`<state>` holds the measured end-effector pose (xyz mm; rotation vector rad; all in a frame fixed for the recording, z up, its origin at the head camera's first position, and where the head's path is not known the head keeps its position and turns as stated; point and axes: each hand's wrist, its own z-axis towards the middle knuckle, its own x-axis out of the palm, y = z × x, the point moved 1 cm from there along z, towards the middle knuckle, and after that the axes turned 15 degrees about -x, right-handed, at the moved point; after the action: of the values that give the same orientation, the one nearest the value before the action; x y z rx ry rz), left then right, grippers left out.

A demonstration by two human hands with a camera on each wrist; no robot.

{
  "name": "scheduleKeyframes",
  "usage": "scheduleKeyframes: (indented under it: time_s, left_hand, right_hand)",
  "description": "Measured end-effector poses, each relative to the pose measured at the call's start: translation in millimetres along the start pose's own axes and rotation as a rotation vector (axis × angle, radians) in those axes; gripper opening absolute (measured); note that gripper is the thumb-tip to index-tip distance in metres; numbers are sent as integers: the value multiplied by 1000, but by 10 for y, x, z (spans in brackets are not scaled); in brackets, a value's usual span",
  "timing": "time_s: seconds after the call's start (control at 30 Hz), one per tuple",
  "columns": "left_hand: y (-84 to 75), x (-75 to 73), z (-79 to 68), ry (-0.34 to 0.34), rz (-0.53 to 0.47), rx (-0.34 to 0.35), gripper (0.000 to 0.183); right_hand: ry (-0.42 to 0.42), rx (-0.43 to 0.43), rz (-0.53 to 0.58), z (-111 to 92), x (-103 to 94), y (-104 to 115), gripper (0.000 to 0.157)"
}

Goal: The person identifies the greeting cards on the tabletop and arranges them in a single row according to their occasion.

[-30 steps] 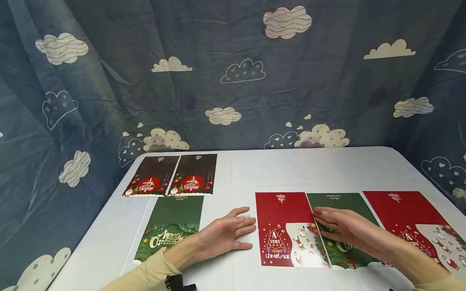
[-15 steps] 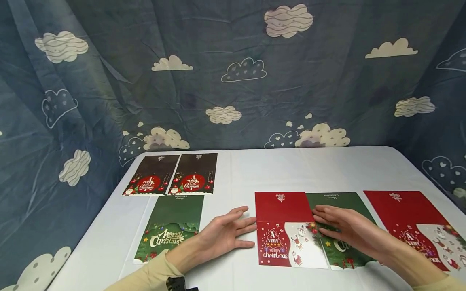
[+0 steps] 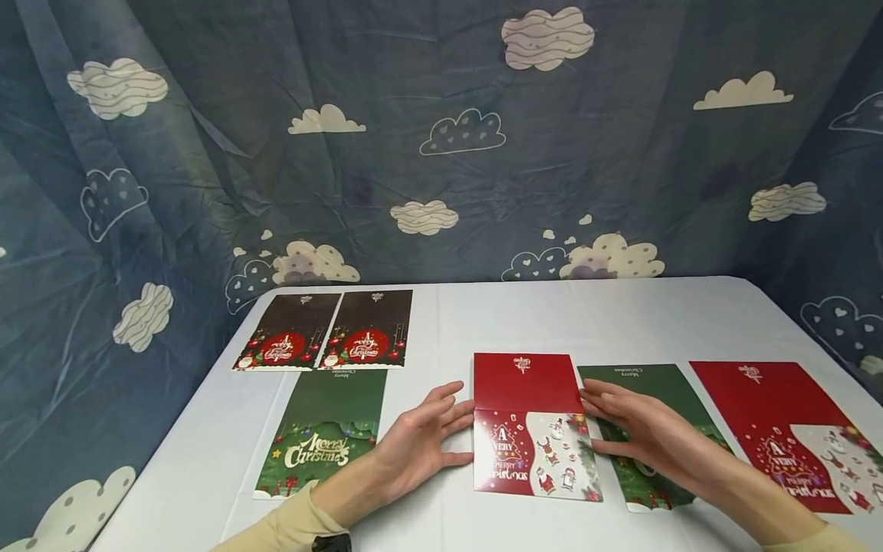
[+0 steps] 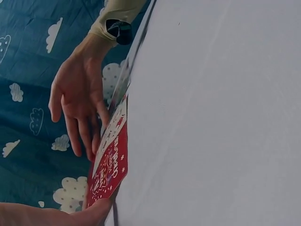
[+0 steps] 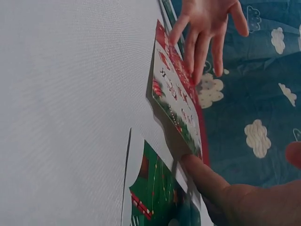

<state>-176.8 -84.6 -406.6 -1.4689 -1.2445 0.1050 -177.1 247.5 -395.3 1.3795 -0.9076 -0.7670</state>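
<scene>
A red and white Christmas card (image 3: 527,445), unfolded and creased across its middle, sits between my two hands. My left hand (image 3: 417,445) has straight, spread fingertips against its left edge. From the other side, the extended fingers and thumb of my right hand (image 3: 655,433) touch its right edge. In the right wrist view a shadow gap shows under the near edge of the red card (image 5: 176,99), which is raised off the cloth. Beneath my right hand lies a green Christmas card (image 3: 635,376), partly covered by the hand and forearm.
Another red card (image 3: 759,391) lies at the right, its lower left corner near my forearm. At the left are a green card (image 3: 331,406) and two dark brown cards, one outer (image 3: 293,318) and one inner (image 3: 372,314). A cloud-patterned curtain (image 3: 455,69) hangs behind the white table (image 3: 524,318).
The red card between my hands has moved slightly left and away from me, rising off the table. It has come apart from the green card's edge. My right hand has followed it leftward.
</scene>
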Motion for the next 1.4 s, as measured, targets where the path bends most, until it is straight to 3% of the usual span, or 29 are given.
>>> scheduleKeyframes:
  time_s: [0.4, 0.57, 0.83, 1.17, 1.4]
  left_hand:
    - [-240, -72, -74, 19, 45, 21, 55]
    - [-326, -179, -64, 33, 89, 16, 56]
    - [-428, -364, -9, 39, 114, 53, 54]
    - [-635, -556, 27, 0, 53, 88, 53]
    - [-736, -730, 78, -44, 66, 79, 54]
  right_hand:
    - [-1, -29, 19, 162, 153, 90, 65]
    - [-35, -57, 36, 307, 159, 129, 66]
    - [-2, -122, 34, 589, 135, 203, 65]
    - [-7, -144, 22, 940, 141, 277, 65]
    - [-37, -124, 114, 1213, 139, 255, 61]
